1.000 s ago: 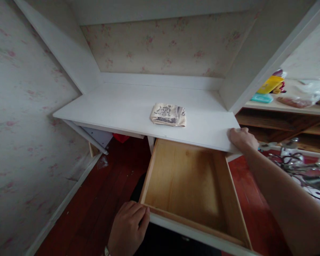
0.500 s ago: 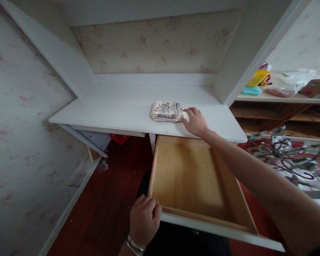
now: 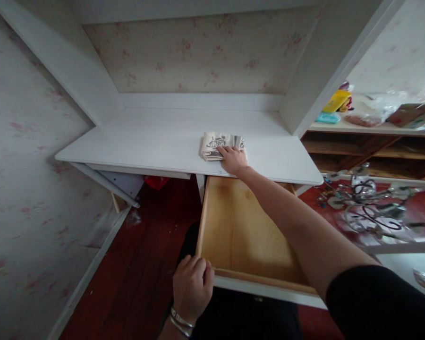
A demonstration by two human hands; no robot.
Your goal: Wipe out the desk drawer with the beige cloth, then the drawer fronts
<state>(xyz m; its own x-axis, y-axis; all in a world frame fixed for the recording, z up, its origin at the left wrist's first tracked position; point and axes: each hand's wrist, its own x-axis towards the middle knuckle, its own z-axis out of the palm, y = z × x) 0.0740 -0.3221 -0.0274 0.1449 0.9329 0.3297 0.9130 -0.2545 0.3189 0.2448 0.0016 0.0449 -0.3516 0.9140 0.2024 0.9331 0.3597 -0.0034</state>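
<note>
A folded cream cloth with a dark print [image 3: 216,143] lies on the white desk top [image 3: 156,141], just behind the drawer. My right hand [image 3: 233,159] rests on the cloth's near right part, fingers laid over it. Below the desk edge a pale wooden drawer [image 3: 233,236] stands pulled out, with nothing visible inside. My left hand [image 3: 192,289] grips the drawer's white front at its left corner.
The desk sits in a white alcove with floral wallpaper on the left and back walls. To the right is a wooden shelf [image 3: 368,141] with a yellow item [image 3: 336,100] and bags. A metal ornament [image 3: 368,208] lies on the dark red floor [image 3: 141,255].
My right hand left the desk's right front corner, travelled left to the cloth and now lies on it. My left hand stayed on the drawer front.
</note>
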